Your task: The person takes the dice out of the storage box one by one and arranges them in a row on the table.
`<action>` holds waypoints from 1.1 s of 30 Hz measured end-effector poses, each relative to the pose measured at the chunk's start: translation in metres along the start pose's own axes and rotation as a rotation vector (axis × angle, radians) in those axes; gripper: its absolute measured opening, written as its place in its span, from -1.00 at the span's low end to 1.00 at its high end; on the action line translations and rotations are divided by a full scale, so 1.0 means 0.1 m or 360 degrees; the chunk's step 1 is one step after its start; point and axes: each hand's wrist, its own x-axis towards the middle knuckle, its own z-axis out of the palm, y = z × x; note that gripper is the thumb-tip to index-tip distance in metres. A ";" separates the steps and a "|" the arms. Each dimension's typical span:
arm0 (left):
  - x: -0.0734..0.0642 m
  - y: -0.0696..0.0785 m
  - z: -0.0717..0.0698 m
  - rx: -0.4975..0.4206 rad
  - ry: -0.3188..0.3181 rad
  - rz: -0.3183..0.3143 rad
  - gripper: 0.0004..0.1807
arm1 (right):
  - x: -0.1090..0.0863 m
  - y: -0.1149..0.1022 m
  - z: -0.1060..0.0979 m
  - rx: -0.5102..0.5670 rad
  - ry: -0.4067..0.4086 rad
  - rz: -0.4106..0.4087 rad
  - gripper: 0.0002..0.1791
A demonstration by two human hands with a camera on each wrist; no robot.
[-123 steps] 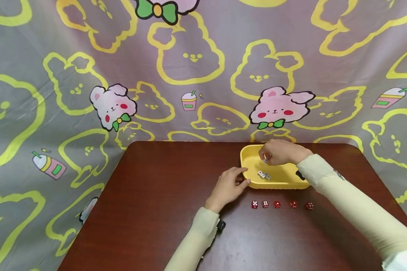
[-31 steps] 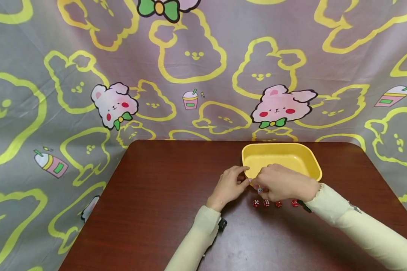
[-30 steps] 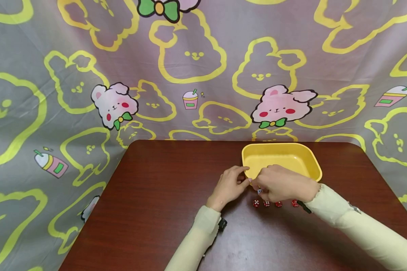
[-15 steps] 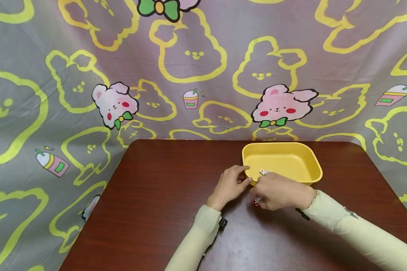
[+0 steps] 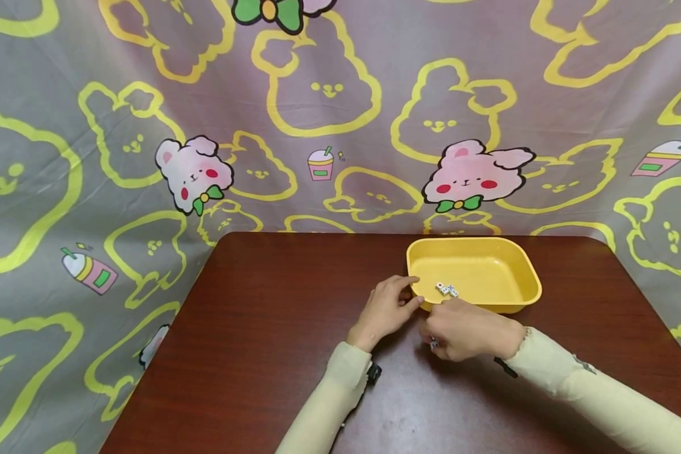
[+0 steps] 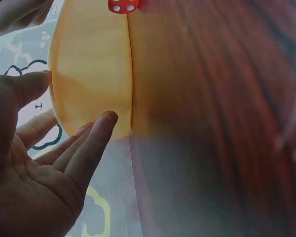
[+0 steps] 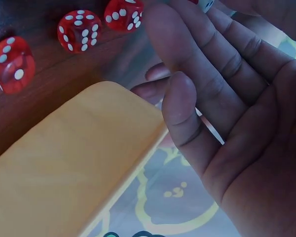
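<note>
The yellow tray (image 5: 505, 301) stands at the table's back right. My left hand (image 5: 381, 313) rests at its front left corner, fingertips on the rim and outer wall, fingers fairly straight. Just in front of the tray, my right hand (image 5: 464, 331) pinches a white die (image 5: 434, 344) between thumb and fingertips. The right wrist view shows that die (image 7: 206, 5) only partly, at the top edge. Red dice with white pips, one die (image 7: 79, 31) among them, sit on the table beside the tray; in the head view my right hand hides them. A few white dice (image 5: 447, 290) lie inside the tray.
The dark brown table (image 5: 284, 328) stretches left and toward me. Behind it and along the sides hangs a grey cloth (image 5: 295, 94) printed with cartoon bears and rabbits. In the left wrist view, a red die (image 6: 122, 6) sits close to the tray's wall.
My right hand has come from inside the tray, over its front wall and down to the row of red dice, carrying the white die. My left hand has stayed at the corner.
</note>
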 end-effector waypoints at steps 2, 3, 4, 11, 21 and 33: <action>0.00 -0.01 0.01 -0.0010 -0.0015 -0.0007 -0.52 | -0.01 0.00 0.02 0.0010 -0.0003 0.0001 -0.72; 0.00 -0.01 0.01 -0.0021 -0.0021 -0.0011 -0.52 | -0.01 -0.01 0.03 0.0021 -0.0009 -0.0001 -0.71; 0.00 -0.01 0.01 -0.0030 -0.0025 -0.0015 -0.52 | -0.02 -0.01 0.04 0.0031 -0.0016 -0.0001 -0.71; -0.01 -0.02 0.02 -0.0047 -0.0028 -0.0030 -0.51 | -0.03 -0.02 0.12 0.0036 -0.0017 -0.0034 -0.67; -0.01 0.00 0.01 -0.0055 -0.0033 -0.0049 -0.51 | -0.05 -0.02 0.21 0.0082 -0.0029 -0.0014 -0.68; -0.01 0.00 0.00 -0.0042 -0.0033 -0.0056 -0.51 | -0.05 -0.04 0.25 0.0141 -0.0050 0.0016 -0.67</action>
